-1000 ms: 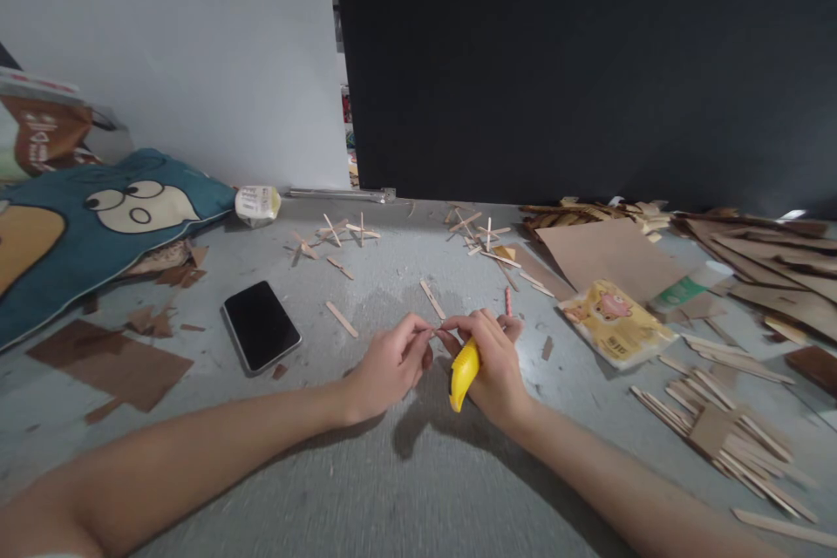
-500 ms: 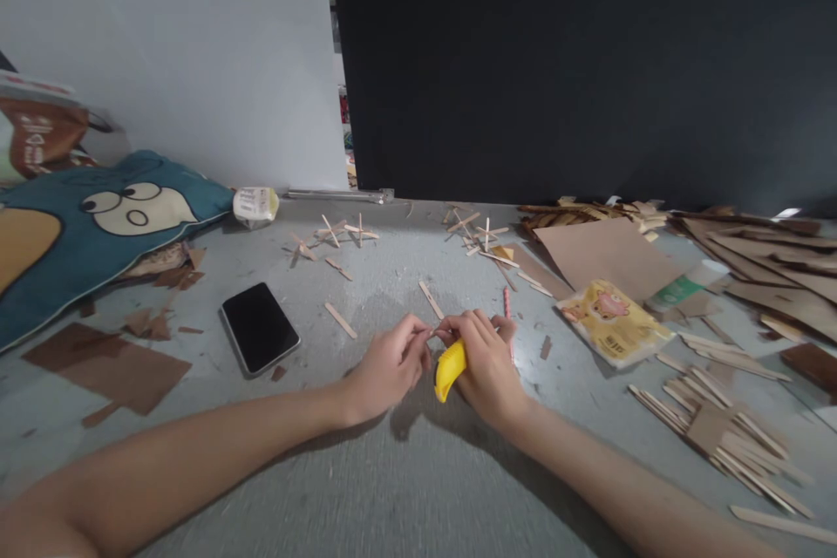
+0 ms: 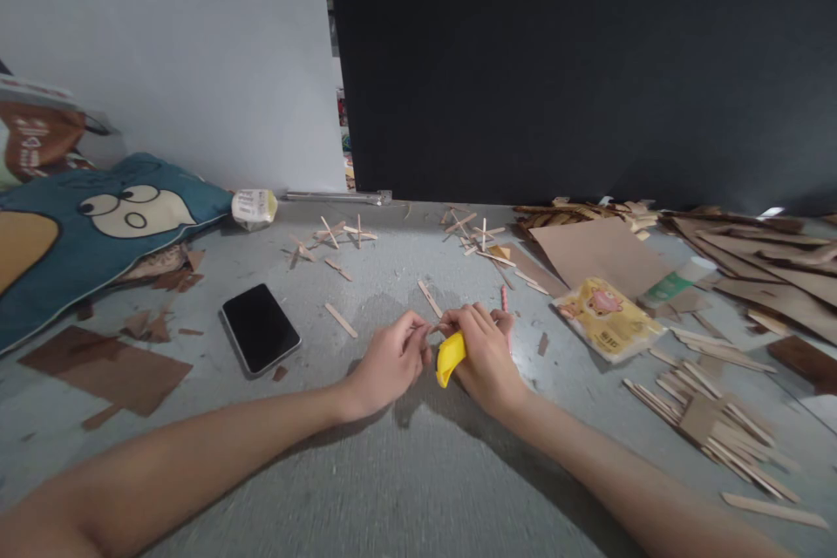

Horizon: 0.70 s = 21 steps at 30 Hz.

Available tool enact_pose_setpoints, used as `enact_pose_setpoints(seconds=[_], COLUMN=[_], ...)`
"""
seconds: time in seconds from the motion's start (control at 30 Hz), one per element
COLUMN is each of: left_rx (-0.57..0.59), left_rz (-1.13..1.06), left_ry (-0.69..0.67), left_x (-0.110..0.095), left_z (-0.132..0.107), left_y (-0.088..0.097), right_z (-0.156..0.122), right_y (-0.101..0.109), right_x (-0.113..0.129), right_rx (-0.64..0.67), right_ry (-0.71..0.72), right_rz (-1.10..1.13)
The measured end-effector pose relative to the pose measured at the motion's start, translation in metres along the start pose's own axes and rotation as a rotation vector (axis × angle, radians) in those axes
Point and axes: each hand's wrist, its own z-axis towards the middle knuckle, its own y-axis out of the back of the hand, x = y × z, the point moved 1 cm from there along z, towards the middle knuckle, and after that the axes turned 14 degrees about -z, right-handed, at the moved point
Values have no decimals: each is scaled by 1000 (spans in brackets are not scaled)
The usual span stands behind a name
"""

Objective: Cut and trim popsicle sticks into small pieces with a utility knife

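Observation:
My left hand [image 3: 397, 362] is closed, its fingertips pinching a thin, small brownish piece too little to name, just left of my right hand [image 3: 482, 357]. My right hand is wrapped round a yellow object with a curved, hollow end [image 3: 450, 358] that sticks out below the fingers; the rest is hidden in the palm. The fingertips of both hands nearly meet. Right behind them lies a flat wooden craft stick [image 3: 430, 299]. A pink-and-red striped stick [image 3: 504, 298] shows just beyond my right hand, partly hidden by it.
Small stick assemblies [image 3: 484, 234] stand at the back. A phone [image 3: 260, 330] and a teal pillow [image 3: 137, 209] are on the left. To the right lie a yellow packet [image 3: 608, 318], a glue-like tube [image 3: 680, 281], cardboard [image 3: 598, 257] and a pile of craft sticks [image 3: 719, 427].
The yellow object has tilted, its hollow end rising slightly. Both hands otherwise stay in nearly the same place; the view has shifted slightly.

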Motion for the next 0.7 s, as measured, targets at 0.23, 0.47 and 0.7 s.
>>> enact_pose_setpoints(seconds=[0.23,0.47,0.7], left_rx=[-35,-18,9], left_rz=[-58,-161,-142], left_ry=[25,35,58], left_x=[6,5,0], left_z=[2,5,3], left_y=[4,4,3], right_z=[5,4,1], right_y=[-11,-3,8], right_x=[-34,-31,-20], right_rx=[-110,-151,-135], right_ry=[-217,-172,27], right_rz=[39,61,19])
